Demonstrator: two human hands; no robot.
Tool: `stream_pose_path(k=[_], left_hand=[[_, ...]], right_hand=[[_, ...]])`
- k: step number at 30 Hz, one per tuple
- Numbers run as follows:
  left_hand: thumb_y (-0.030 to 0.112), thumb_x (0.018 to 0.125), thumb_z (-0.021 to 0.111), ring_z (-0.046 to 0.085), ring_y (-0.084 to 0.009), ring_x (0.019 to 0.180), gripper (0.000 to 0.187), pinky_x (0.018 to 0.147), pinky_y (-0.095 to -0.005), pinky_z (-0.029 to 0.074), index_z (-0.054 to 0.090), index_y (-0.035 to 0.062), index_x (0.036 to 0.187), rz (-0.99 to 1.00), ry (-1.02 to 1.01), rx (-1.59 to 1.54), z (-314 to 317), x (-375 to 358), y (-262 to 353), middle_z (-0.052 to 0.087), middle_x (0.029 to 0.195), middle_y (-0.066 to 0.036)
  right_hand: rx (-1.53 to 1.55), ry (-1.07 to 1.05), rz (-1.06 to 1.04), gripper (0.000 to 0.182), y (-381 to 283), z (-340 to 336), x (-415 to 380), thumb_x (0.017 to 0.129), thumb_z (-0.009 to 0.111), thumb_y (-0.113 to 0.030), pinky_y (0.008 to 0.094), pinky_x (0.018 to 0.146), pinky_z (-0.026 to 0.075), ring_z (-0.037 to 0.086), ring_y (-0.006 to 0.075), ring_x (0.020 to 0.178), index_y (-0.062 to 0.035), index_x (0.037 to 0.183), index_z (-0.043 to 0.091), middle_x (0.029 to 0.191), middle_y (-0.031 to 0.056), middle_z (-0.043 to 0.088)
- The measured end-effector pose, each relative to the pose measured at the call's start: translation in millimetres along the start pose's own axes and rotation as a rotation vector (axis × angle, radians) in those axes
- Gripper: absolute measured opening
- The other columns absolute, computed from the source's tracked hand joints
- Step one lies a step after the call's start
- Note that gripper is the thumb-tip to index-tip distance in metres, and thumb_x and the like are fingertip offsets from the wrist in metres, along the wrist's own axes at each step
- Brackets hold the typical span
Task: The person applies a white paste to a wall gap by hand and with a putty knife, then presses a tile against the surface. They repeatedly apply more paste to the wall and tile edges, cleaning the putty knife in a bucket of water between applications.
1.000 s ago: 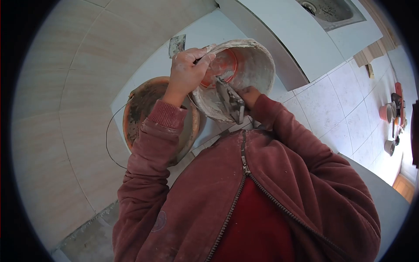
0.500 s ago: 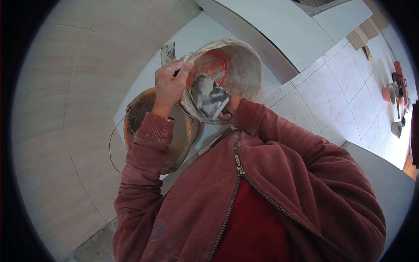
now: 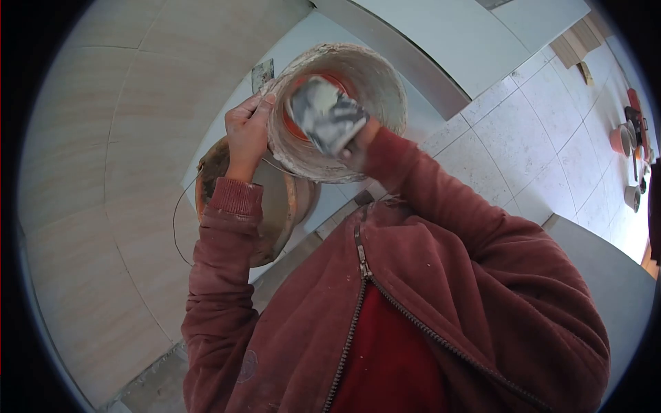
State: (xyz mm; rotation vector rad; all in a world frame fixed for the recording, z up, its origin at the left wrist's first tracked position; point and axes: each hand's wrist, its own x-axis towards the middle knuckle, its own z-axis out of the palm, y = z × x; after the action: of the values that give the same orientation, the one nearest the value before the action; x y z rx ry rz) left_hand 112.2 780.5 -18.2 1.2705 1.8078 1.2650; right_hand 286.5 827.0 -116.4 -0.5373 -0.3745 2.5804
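My left hand [image 3: 248, 131] is closed on the near left rim of a paste-crusted bucket [image 3: 387, 93], which is tilted with its mouth toward me. Reddish orange shows at the bottom inside it. In the bucket's mouth, my right hand [image 3: 359, 146] grips a broad, flat trowel [image 3: 339, 126], smeared dark and white and blurred by motion. A lump of pale paste [image 3: 319, 96] lies on its far end. The trowel's handle is mostly hidden by my fingers. Below my left hand stands a second, orange-brown bucket [image 3: 295, 199] with a thin wire handle [image 3: 175, 230], partly covered by my forearm.
A stained flat blade [image 3: 262, 74] lies on the pale surface beyond my left hand. Large beige tiles [image 3: 76, 172] cover the left side. A white panel [image 3: 441, 41] runs along the top. On the tiled floor [image 3: 496, 144] at far right are small tubs [image 3: 621, 140] and tools.
The trowel has moved up and left, deeper over the bucket's mouth, with the paste on it. My left hand has shifted left along with the bucket, whose opening now faces me more.
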Motion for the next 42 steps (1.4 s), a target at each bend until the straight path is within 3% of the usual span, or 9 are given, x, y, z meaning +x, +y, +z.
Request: stream_pose_path(k=[2, 6, 17, 23, 26, 27, 30, 36, 42], left_hand=[[0.012, 0.088, 0.058, 0.057, -0.0084, 0.081, 0.026, 0.073, -0.021, 0.046, 0.062, -0.0072, 0.106, -0.045, -0.01, -0.102, -1.7, 9.6, -2.0, 0.065, 0.093, -0.006], [0.009, 0.089, 0.057, 0.058, -0.0094, 0.084, 0.029, 0.076, -0.0216, 0.047, 0.059, -0.0083, 0.112, -0.126, -0.044, -0.258, -1.7, 12.7, -3.1, 0.064, 0.098, -0.009], [0.012, 0.089, 0.055, 0.058, -0.011, 0.084, 0.024, 0.076, -0.0227, 0.046, 0.063, -0.0072, 0.101, -0.095, -0.011, -0.223, 0.9, 8.9, -5.0, 0.064, 0.096, -0.007], [0.011, 0.089, 0.056, 0.056, -0.0092, 0.08, 0.025, 0.073, -0.0214, 0.045, 0.062, -0.009, 0.103, -0.08, 0.013, -0.161, 2.0, 6.8, -4.5, 0.064, 0.092, -0.006], [0.012, 0.089, 0.056, 0.056, -0.0089, 0.079, 0.025, 0.072, -0.0212, 0.045, 0.063, -0.0091, 0.101, -0.132, 0.037, -0.154, -4.7, 7.0, -5.4, 0.064, 0.091, -0.006], [0.012, 0.089, 0.056, 0.056, -0.0087, 0.078, 0.025, 0.072, -0.021, 0.045, 0.063, -0.0091, 0.101, -0.133, 0.053, -0.145, -7.6, 10.0, -5.5, 0.064, 0.091, -0.006], [0.012, 0.088, 0.057, 0.056, -0.0086, 0.078, 0.026, 0.072, -0.0211, 0.045, 0.062, -0.0093, 0.102, -0.149, 0.01, -0.244, -5.0, 14.4, -6.4, 0.064, 0.091, -0.007], [0.014, 0.088, 0.058, 0.056, -0.0095, 0.08, 0.028, 0.073, -0.0217, 0.045, 0.062, -0.0091, 0.103, -0.16, 0.019, -0.212, 4.0, 21.8, -4.7, 0.064, 0.091, -0.007], [0.013, 0.088, 0.057, 0.056, -0.0105, 0.08, 0.028, 0.073, -0.0218, 0.045, 0.062, -0.0096, 0.104, -0.106, 0.03, -0.115, 6.2, 14.4, -1.9, 0.064, 0.092, -0.008]], right_hand=[[-0.73, 0.209, 0.132, 0.022, -18.3, -21.2, -11.6, 0.087, 0.048, -0.026, 0.0259, 0.051, 0.048, 0.06, 0.0121, 0.063, -0.0119, 0.097, 0.063, 0.078, 0.0007, 0.064], [-0.791, 0.193, 0.414, 0.024, -25.2, -33.8, -8.3, 0.087, 0.05, -0.032, 0.0233, 0.053, 0.048, 0.062, 0.0109, 0.066, -0.0123, 0.09, 0.065, 0.078, 0.0014, 0.066], [0.399, -0.198, 0.225, 0.037, 27.5, 5.0, 43.3, 0.089, 0.046, -0.05, 0.0222, 0.038, 0.036, 0.056, 0.0119, 0.058, -0.0163, 0.09, 0.061, 0.075, -0.0031, 0.062], [0.787, -0.118, 0.164, 0.036, 29.9, 22.9, 44.6, 0.09, 0.042, -0.046, 0.0239, 0.035, 0.033, 0.055, 0.0161, 0.057, -0.0154, 0.101, 0.056, 0.083, 0.0014, 0.061], [0.31, -0.25, -0.103, 0.035, 2.2, 1.3, 41.9, 0.09, 0.04, -0.041, 0.0258, 0.034, 0.035, 0.056, 0.0176, 0.058, -0.0139, 0.105, 0.056, 0.087, 0.0058, 0.063], [0.447, 0.061, 0.083, 0.038, -5.3, 6.7, 31.6, 0.09, 0.039, -0.039, 0.0256, 0.033, 0.037, 0.057, 0.0199, 0.057, -0.0095, 0.109, 0.055, 0.087, 0.009, 0.064], [0.317, 0.03, 0.27, 0.039, 10.4, -10.6, 10.8, 0.09, 0.039, -0.038, 0.0239, 0.033, 0.038, 0.058, 0.0205, 0.054, -0.0077, 0.108, 0.057, 0.085, 0.0099, 0.065], [0.49, -0.176, 0.151, 0.045, 20.0, 29.4, 45.3, 0.088, 0.036, -0.051, 0.0228, 0.034, 0.035, 0.057, 0.0197, 0.06, -0.0124, 0.094, 0.059, 0.081, 0.0052, 0.062], [0.674, -0.176, -0.006, 0.034, 1.0, 9.6, 57.3, 0.093, 0.034, -0.038, 0.0221, 0.045, 0.041, 0.06, 0.017, 0.074, -0.0145, 0.1, 0.058, 0.09, 0.0042, 0.064]])
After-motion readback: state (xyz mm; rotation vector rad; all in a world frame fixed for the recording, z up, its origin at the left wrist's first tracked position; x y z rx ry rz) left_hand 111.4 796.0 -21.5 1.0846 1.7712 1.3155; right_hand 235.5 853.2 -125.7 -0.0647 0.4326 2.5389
